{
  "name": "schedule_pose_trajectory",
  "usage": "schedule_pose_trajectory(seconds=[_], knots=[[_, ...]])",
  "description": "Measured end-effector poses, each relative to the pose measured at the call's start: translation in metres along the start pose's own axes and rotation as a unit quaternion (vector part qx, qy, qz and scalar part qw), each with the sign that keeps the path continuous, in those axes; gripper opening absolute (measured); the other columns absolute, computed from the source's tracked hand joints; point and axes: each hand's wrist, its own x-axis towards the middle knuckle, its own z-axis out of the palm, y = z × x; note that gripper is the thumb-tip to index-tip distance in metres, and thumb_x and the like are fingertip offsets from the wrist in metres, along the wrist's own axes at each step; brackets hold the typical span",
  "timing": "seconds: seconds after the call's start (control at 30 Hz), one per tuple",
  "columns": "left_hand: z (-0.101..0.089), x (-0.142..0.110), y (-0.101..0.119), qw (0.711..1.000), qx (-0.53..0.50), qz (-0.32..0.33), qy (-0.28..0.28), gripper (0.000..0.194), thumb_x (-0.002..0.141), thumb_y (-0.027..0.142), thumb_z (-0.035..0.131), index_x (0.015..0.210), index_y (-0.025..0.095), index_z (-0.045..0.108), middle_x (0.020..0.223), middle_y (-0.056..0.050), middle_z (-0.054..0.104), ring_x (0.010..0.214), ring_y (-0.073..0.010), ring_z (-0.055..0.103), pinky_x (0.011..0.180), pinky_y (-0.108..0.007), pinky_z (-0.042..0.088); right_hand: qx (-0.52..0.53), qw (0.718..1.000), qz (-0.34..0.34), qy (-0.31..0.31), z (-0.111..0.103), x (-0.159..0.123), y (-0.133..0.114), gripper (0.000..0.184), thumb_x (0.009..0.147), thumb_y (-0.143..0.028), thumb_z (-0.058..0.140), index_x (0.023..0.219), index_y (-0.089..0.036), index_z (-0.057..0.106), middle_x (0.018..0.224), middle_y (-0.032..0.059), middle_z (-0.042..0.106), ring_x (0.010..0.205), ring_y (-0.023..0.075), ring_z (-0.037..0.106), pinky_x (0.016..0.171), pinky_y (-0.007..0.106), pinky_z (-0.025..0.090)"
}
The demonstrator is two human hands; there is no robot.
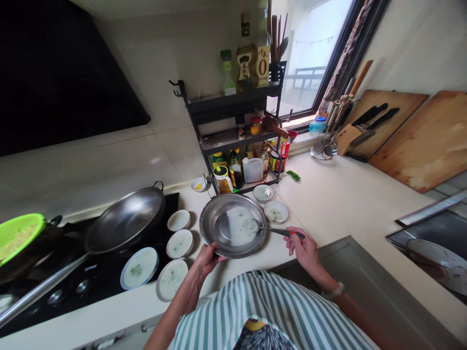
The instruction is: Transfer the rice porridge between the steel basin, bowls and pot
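Note:
A wide steel basin [212,219] is tilted, with milky white liquid [237,224] and green flecks pooled at its right side. My left hand [208,259] is closed on the basin's near left rim. My right hand [305,249] wraps round the dark handle of a ladle [273,230], whose bowl dips into the liquid. Left of the basin stand small bowls of similar white soup, one at the back [178,221], one in the middle [180,244], one in front [172,280]. A blue-rimmed bowl [139,268] sits by the stove. Two more bowls [276,212] stand behind the ladle.
A wok [127,221] and a green basket [20,238] are on the black stove [98,277] at left. Behind the basin rises a black spice rack [229,112] with bottles. A knife block [352,138] and cutting boards [426,141] lean at right, near the sink [434,248].

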Motion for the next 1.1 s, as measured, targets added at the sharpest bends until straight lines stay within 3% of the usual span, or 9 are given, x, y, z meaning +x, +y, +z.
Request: schedule_pose_trajectory(seconds=[0.57, 1.1], knots=[[-0.001, 0.001, -0.002, 1.0, -0.007, 0.001, -0.008, 0.018, 0.07, -0.002, 0.049, 0.079, 0.014, 0.05, 0.055, 0.001, 0.058, 0.045, -0.0134, 0.058, 0.041, -0.025, 0.053, 0.047, 0.999, 0.006, 0.025, -0.002, -0.001, -0.004, 0.036, 0.082, -0.05, 0.056, 0.095, -0.017, 0.057, 0.053, -0.0006, 0.058, 0.05, 0.0151, 0.058, 0.037, 0.023, 0.045], [0.003, -0.004, 0.0, 1.0, -0.006, 0.004, 0.001, 0.017, 0.072, -0.001, 0.048, 0.079, 0.014, 0.05, 0.052, 0.002, 0.058, 0.044, -0.0117, 0.057, 0.042, -0.024, 0.054, 0.08, 0.994, -0.014, 0.067, -0.013, 0.006, -0.007, 0.031, 0.083, -0.046, 0.058, 0.094, -0.017, 0.058, 0.053, -0.0015, 0.06, 0.04, 0.0106, 0.052, 0.037, 0.021, 0.042]])
